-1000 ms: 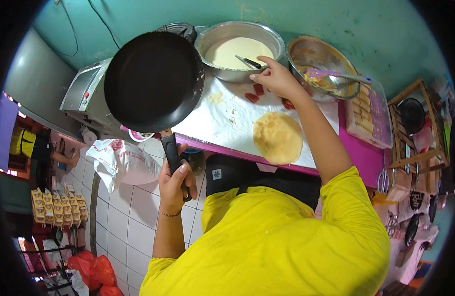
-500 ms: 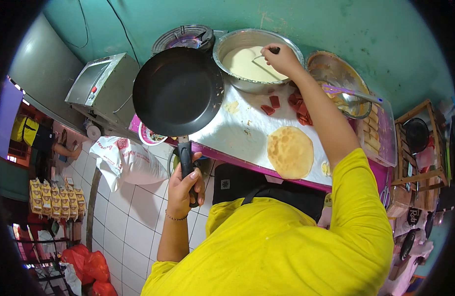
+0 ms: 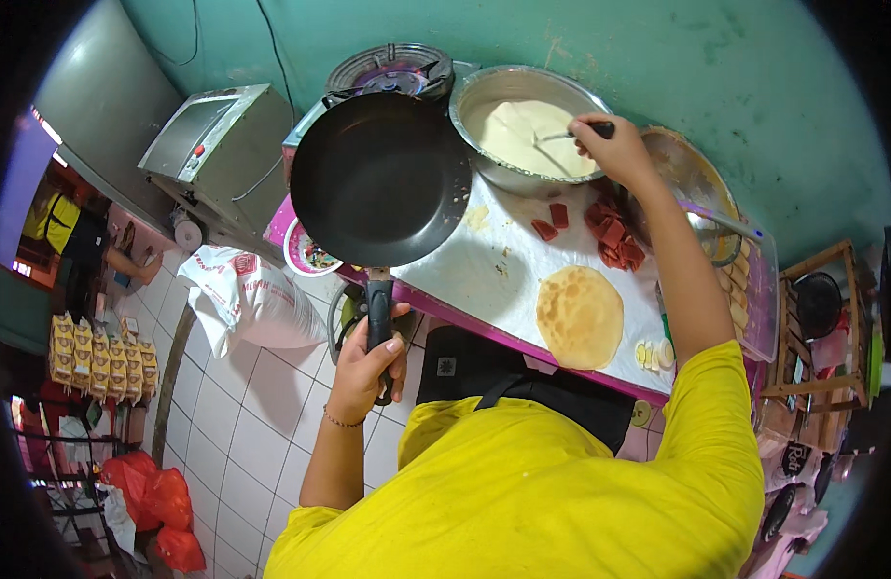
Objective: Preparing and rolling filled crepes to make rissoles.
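My left hand [image 3: 366,367] is closed round the black handle of a dark frying pan [image 3: 380,179]. The pan is held level over the table's left end, its inside bare. My right hand [image 3: 614,154] grips a ladle [image 3: 603,129] by its black handle. Its metal shaft slants into pale batter [image 3: 508,125] in a large metal pot [image 3: 513,178]; the lower end is hidden there. On the white table covering [image 3: 508,280] lies a round, browned pancake [image 3: 579,317]. Dark red pieces [image 3: 614,241] lie behind it, and small pale slices [image 3: 651,355] to its right.
Behind the pan stands a gas burner [image 3: 392,79]. A smeared bowl [image 3: 672,145], a purple-handled utensil [image 3: 721,220] and a clear box of rolls [image 3: 743,289] are at the right. A white sack [image 3: 257,304] stands left on the tiled floor. Another person [image 3: 67,227] is far left.
My right hand has moved right and a little nearer within the pot, and the ladle's handle now leans right. The whole view has shifted slightly; the pan stays about where it was.
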Available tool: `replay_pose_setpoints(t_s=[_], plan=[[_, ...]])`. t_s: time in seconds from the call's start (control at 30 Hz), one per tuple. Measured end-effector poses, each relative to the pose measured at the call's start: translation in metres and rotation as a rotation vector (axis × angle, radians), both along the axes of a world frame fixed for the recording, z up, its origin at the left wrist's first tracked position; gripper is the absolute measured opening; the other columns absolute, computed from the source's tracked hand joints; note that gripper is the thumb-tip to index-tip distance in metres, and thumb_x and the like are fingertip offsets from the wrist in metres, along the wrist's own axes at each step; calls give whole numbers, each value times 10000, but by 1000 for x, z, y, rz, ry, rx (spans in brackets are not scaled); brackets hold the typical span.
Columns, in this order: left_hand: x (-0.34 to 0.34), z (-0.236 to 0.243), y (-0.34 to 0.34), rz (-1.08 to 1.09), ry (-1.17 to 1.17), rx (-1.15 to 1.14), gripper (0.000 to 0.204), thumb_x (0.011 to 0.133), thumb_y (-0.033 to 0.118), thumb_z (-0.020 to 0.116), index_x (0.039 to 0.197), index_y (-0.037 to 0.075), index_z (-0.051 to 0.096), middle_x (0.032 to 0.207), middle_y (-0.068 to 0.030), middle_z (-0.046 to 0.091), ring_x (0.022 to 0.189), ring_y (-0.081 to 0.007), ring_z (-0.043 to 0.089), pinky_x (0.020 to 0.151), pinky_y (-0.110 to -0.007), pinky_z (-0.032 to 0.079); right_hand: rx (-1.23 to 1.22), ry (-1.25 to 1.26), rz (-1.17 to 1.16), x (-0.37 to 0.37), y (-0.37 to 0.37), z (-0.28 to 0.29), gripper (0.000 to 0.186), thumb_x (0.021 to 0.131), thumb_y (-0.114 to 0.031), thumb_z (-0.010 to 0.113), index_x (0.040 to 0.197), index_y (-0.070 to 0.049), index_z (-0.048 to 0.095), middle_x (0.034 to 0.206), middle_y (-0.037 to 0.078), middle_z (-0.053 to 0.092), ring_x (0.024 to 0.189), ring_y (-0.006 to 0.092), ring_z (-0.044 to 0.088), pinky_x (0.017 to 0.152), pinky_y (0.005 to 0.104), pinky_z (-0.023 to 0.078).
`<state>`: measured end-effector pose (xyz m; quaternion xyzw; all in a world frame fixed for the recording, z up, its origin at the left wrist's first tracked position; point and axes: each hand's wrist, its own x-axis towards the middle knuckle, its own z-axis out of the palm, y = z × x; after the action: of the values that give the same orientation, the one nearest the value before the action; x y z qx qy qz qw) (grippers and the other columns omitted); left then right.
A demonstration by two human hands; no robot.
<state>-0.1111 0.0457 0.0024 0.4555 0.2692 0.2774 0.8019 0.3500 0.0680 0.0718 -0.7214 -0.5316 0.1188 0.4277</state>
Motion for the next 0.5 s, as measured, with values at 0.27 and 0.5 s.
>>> replay_pose_setpoints(t_s=[0.27, 0.5], plan=[[-4, 4, 3, -29, 62, 5, 512, 977, 176, 637, 1426, 5, 461, 704, -31, 520, 490, -131, 528, 426, -265, 471, 41, -124, -242, 9, -5, -5, 335, 933, -329, 681, 1036, -18, 748, 881, 144, 754, 785, 236, 710, 787, 357, 552], [-5, 3, 1, -34, 46, -10, 505, 975, 184, 638, 1412, 2, 464, 705, -34, 527, 480, -129, 536, 435, -256, 478, 72, -264, 110, -27, -42, 17, 263, 966, -245, 671, 1079, -14, 729, 1022, 165, 727, 958, 281, 691, 877, 352, 523]])
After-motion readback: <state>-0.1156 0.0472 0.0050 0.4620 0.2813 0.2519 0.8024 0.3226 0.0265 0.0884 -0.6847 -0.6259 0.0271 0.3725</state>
